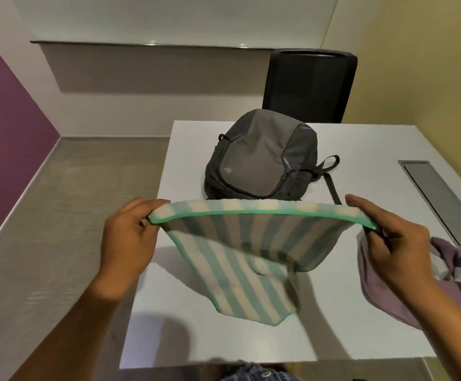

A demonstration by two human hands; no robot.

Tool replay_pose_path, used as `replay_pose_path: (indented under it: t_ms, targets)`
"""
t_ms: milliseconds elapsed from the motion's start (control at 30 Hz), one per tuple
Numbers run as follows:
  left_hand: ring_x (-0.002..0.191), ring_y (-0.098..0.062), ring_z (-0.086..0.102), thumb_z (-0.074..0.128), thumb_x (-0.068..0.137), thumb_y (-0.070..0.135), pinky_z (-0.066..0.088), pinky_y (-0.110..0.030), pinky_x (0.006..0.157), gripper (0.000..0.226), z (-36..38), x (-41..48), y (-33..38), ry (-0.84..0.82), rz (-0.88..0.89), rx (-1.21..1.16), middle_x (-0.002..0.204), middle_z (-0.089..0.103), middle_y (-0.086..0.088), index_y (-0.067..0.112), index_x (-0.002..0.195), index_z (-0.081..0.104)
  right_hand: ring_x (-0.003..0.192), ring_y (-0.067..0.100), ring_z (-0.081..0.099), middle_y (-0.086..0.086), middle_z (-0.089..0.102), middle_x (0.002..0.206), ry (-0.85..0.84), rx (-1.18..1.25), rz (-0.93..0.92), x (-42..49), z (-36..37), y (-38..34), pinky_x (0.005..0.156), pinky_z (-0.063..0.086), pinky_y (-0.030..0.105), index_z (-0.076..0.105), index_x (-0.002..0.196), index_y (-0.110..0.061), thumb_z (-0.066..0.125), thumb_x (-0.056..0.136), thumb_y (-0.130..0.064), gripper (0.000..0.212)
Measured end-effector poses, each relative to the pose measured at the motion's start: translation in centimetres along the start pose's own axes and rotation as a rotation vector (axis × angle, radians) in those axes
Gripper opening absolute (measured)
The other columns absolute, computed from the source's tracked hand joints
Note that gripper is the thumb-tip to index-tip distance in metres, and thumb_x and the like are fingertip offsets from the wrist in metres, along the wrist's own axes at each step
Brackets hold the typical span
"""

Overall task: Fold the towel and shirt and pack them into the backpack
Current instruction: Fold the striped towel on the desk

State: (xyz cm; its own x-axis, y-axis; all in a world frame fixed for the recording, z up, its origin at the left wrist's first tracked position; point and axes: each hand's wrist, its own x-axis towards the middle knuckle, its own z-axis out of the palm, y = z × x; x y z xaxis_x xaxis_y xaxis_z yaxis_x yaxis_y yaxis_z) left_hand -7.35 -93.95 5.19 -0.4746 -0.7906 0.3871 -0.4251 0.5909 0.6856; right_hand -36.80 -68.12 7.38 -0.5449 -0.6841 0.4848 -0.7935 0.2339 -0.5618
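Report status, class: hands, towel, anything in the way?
Left hand and right hand each in a pinch grip on the green-and-cream striped towel, held above the white table. Crumpled purple shirt unfolded. Grey backpack zipped shut.

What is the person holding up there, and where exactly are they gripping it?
The striped towel. The left hand pinches one end of its green-trimmed top edge, the right hand the other, so it hangs stretched between them above the table.
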Motion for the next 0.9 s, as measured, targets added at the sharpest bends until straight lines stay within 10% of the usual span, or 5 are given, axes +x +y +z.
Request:
replay_pose_path:
  t_ms: [133,433,600,767,900]
  targets:
    - [0.084,0.012,0.056,0.059,0.08,-0.016,0.041,-0.004,0.074,0.042,-1.2,2.2,2.8,0.168,0.007,-0.156,0.093,0.063,0.014,0.018,0.102,0.068,0.069,0.03,0.065,0.0,0.075,0.097,-0.018,0.064,-0.009,0.6,-2.2,-1.5,0.068,0.052,0.038,0.063,0.12,-0.035,0.041,0.081,-0.024,0.046]
    - [0.079,-0.02,0.071,0.048,0.075,0.01,0.057,-0.033,0.066,0.036,-5.0,10.9,8.9,0.534,-0.011,-0.507,0.097,0.072,-0.009,0.028,0.095,0.072,0.095,-0.006,0.067,-0.026,0.071,0.104,-0.24,0.344,-0.13,-0.8,-2.4,-6.9,0.08,0.048,0.009,0.066,0.116,-0.035,0.055,0.087,-0.01,0.04]
    - [0.082,-0.019,0.07,0.045,0.073,0.002,0.059,-0.038,0.075,0.037,-2.0,14.6,14.4,0.461,0.128,-0.525,0.086,0.071,-0.002,0.026,0.087,0.07,0.075,-0.018,0.054,-0.03,0.065,0.08,-0.345,0.583,-0.091,-2.0,-2.8,-7.0,0.066,0.04,0.003,0.072,0.096,-0.036,0.055,0.092,0.0,0.04]
    - [0.08,-0.01,0.066,0.049,0.075,0.001,0.057,-0.03,0.078,0.033,8.1,14.7,17.4,0.215,0.085,-0.511,0.086,0.072,0.0,0.015,0.093,0.074,0.059,-0.01,0.057,-0.016,0.063,0.057,-0.3,0.784,0.331,-3.7,-3.1,-3.0,0.06,0.043,0.005,0.075,0.063,-0.026,0.048,0.091,0.003,0.048]
    - [0.09,-0.014,0.064,0.058,0.086,0.007,0.053,-0.028,0.084,0.023,18.4,12.2,16.8,-0.041,0.038,-0.349,0.1,0.071,-0.003,0.012,0.103,0.072,0.082,0.021,0.073,0.017,0.076,0.089,-0.253,0.78,0.818,-7.9,-1.8,4.9,0.069,0.06,0.026,0.076,0.092,-0.003,0.05,0.096,-0.002,0.027]
